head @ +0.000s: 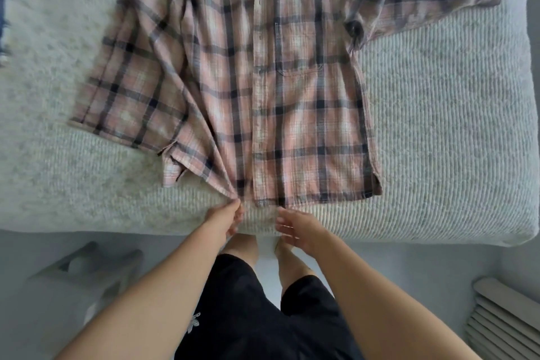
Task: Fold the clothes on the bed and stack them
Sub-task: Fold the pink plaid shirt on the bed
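A pink and navy plaid button shirt [292, 96] lies front up on the white ribbed bed [438, 140], collar away from me. Its right sleeve stretches out toward the bed's far right corner. Its left sleeve lies bunched and wrinkled along the left side. My left hand [226, 218] pinches the hem at the bottom of the left front panel, and the cloth there is drawn into creases. My right hand [295, 226] hovers just below the hem near the bed's front edge, with fingers apart and nothing in it.
A dark blue garment [3, 9] shows at the far left edge of the bed. On the floor stand a white object [81, 275] at the lower left and a slatted white object [502, 321] at the lower right. My legs in black shorts are against the bed.
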